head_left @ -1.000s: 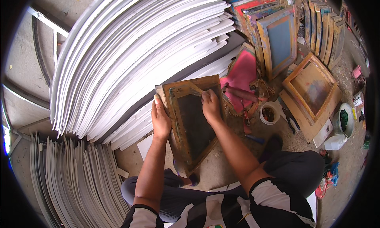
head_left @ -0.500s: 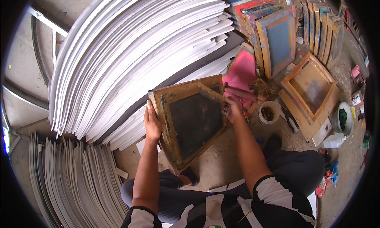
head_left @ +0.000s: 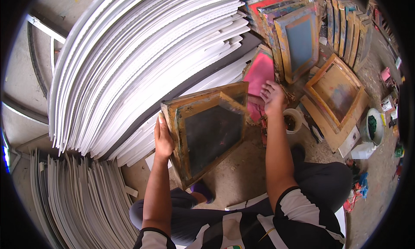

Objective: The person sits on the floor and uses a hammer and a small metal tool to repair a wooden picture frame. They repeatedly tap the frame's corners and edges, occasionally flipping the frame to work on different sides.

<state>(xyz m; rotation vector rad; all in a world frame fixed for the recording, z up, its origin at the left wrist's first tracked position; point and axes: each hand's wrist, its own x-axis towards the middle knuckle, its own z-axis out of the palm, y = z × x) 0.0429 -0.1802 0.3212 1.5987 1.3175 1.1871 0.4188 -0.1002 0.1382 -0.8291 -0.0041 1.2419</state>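
A wooden screen-printing frame (head_left: 176,136) with dark mesh stands tilted in front of me. My left hand (head_left: 164,138) grips its left edge, thumb along the side. A short wooden strip (head_left: 232,103) lies slantwise across the frame's upper right corner, with neither hand on it. My right hand (head_left: 273,98) is off the frame, to its right, slightly blurred, its fingers apart and apparently holding nothing. Behind that hand is a reddish-brown bar (head_left: 256,100), partly hidden, in front of a bright pink panel (head_left: 260,71).
Tall stacks of white sheets (head_left: 142,71) and grey sheets (head_left: 82,197) fill the left. More printing frames (head_left: 298,41) lean at the back right. A bucket (head_left: 293,121), pliers-like tool (head_left: 317,130), wooden frame (head_left: 335,91), bowl (head_left: 373,127) and white bottle (head_left: 364,151) are on the right floor.
My right hand has left the strip at the frame's right side and moved up and right, its fingers spreading. My left hand keeps its hold on the frame.
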